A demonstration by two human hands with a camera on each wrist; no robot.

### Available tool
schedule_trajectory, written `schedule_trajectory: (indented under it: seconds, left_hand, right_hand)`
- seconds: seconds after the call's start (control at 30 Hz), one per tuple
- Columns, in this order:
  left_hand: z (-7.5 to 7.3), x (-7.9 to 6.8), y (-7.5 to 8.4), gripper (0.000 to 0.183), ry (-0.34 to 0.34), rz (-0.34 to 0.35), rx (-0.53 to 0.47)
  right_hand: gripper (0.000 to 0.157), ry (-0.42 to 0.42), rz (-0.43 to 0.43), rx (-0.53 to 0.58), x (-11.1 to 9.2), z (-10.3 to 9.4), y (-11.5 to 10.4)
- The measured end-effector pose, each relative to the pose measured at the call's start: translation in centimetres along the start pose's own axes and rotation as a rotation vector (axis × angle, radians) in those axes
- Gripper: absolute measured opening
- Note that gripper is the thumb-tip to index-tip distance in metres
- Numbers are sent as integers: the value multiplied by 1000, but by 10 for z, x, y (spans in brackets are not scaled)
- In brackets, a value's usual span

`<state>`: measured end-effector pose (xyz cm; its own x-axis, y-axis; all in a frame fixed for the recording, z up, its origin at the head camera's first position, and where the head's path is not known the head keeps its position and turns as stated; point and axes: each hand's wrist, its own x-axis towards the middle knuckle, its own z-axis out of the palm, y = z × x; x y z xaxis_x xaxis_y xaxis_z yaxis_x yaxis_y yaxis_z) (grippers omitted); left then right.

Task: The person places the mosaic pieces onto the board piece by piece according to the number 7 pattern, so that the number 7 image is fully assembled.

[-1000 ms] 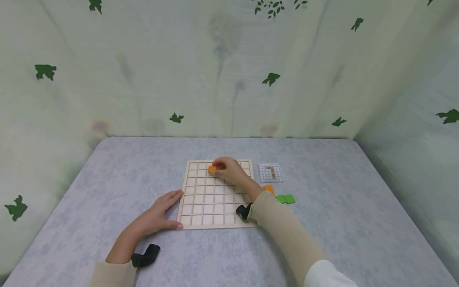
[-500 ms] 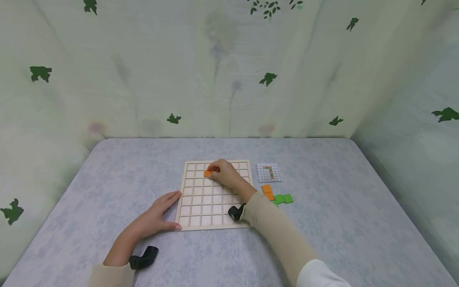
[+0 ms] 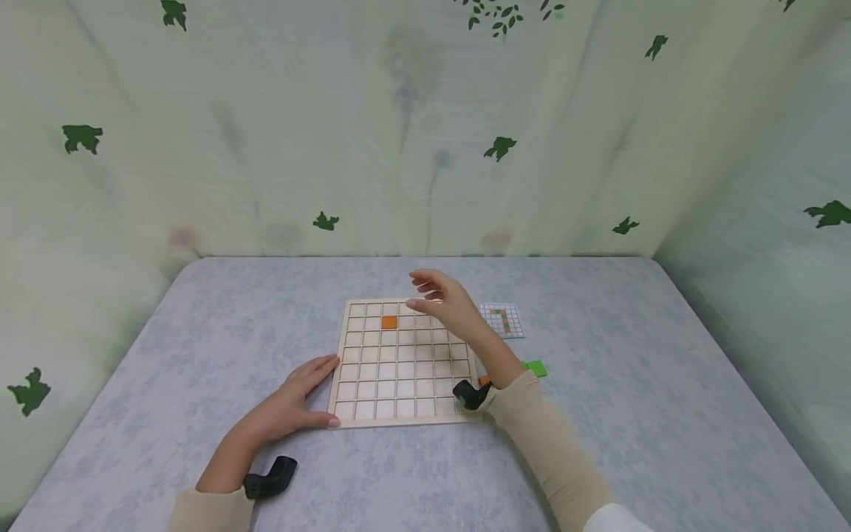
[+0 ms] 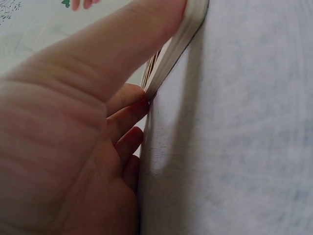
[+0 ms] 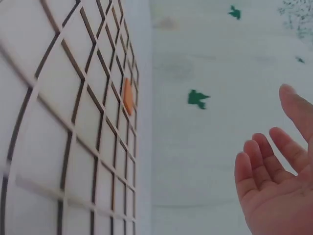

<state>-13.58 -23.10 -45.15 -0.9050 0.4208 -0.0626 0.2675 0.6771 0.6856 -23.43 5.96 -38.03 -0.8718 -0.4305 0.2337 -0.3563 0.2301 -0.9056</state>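
Note:
A single orange square tile (image 3: 388, 322) lies in the second row from the far edge of the pale wooden grid board (image 3: 385, 424), third cell from the left. In the right wrist view the tile (image 5: 128, 97) sits within the grid lines. My right hand (image 3: 447, 299) is raised over the board's far right part, fingers loosely spread and holding nothing. At the board's near left corner, my left hand (image 3: 295, 395) rests with thumb on the front corner and fingertips along the left edge. The left wrist view shows the thumb (image 4: 132, 39) against the board's edge (image 4: 178, 49).
A small pattern card (image 3: 512, 325) with a coloured grid lies right of the board, partly behind my right hand. Green tiles (image 3: 537, 368) and an orange tile (image 3: 484, 380) show around my right forearm, which hides others. A leaf-patterned curtain (image 3: 372, 148) hangs behind the table.
My right hand has let go of the orange tile after setting it down in a cell, then lifted up and to the right. My left hand stays at the board's edge.

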Motion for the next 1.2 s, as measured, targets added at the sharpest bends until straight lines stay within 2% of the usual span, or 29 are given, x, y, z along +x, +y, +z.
schedule_trajectory:
  seconds: [0.13,0.27,0.53,0.77,1.0,1.2]
  left_hand:
    - [0,0,0,102,-3,-6,-6]
    - [0,0,0,103,-3,-7,-10]
    - [0,1,0,102,1,-1,-10]
    - [0,-1,2,101,1,-3,-14]
    - [-1,-2,3,101,4,-17,-16]
    - [-1,-2,4,100,6,-8,-14]
  right_hand:
    - [49,18,-41,-37,-25,-19,-25]
    - [50,40,-54,-57,-49,-39,-25]
    - [50,78,-10,-167,-90,-78,23]
    - [51,93,97,-192,-123,-96,55]
    - [54,15,229,-235,-144,-106,75]
    - [43,-48,215,-263,-152,-113,83]
